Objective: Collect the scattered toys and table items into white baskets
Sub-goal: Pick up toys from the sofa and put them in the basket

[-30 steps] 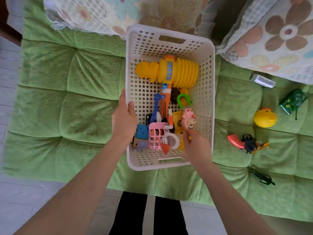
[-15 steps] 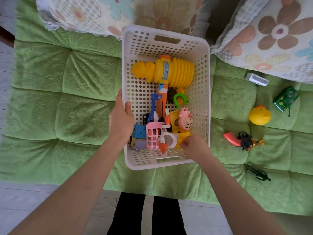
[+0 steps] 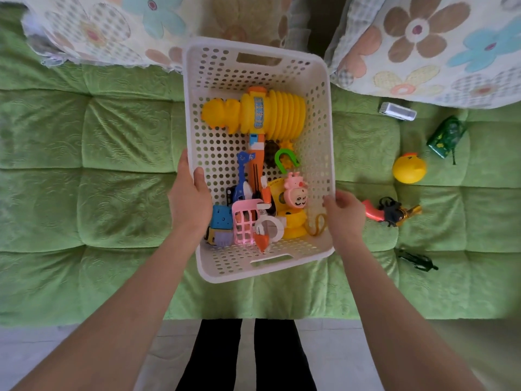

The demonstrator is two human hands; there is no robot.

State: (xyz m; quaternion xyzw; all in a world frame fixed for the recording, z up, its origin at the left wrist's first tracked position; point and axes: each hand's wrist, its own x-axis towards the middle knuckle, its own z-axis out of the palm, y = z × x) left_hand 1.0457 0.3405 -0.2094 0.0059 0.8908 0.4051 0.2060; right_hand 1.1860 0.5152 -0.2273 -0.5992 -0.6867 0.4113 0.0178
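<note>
1. Head view, counts: I see one white basket (image 3: 320,131), two floral cushions (image 3: 439,46) at the back, and five loose toys to the right of the basket.
2. The loose five, all lying on the green quilted seat (image 3: 112,165): a small white boxy item (image 3: 397,110), a green toy tank (image 3: 445,136), a round yellow chick ball (image 3: 409,167), a toy pistol (image 3: 390,211) with a red handle, and a dark green figure (image 3: 417,259).
3. Materials: the basket is rectangular hard plastic, perforated with round holes, with a slot handle at each short end. The seat is soft, stitched into puffy squares.
4. Contents: one yellow toy hammer (image 3: 253,117) with a ribbed head lies across the far half. In the near half are a green horseshoe (image 3: 286,160), a pink pig-face toy (image 3: 294,190), a blue toy guitar (image 3: 242,179), a pink mini basket (image 3: 245,224), a blue cube (image 3: 222,218) and a white ring (image 3: 269,225).
5. My left hand (image 3: 189,198) has its grip clamped on the left rim, thumb inside.
6. My right hand (image 3: 344,213) curls its grip over the right rim.
</note>
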